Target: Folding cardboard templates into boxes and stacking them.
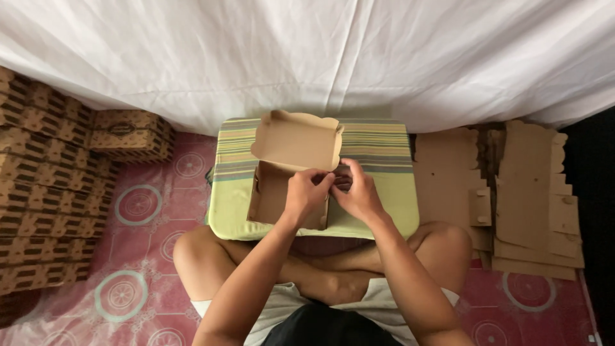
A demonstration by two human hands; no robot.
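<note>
The person is sitting cross-legged on the floor, both forearms reaching forward over the knees. The left hand [306, 192] is curling its fingers [318, 181] narrowly, pinching the right front edge of a half-folded plain brown cardboard box with a scalloped lid [291, 170]. The right hand [359, 192] is meeting it just beside, its fingers bent close together and gripping the same corner of the box, so the two hands are almost touching. The box is resting on a green and yellow striped cushion [378, 154] that is lying in front of the shins, and its lid is standing open, tilting away from the person.

The cushion is sitting on a pink floor mat with round pale patterns [138, 205]. To the left, stacks of finished brown patterned boxes [45, 192] are piling up against the edge. To the right, a heap of flat unfolded cardboard blanks [525, 198] is lying on the mat. Beyond everything, a white draped sheet [307, 51] is hanging across the far side.
</note>
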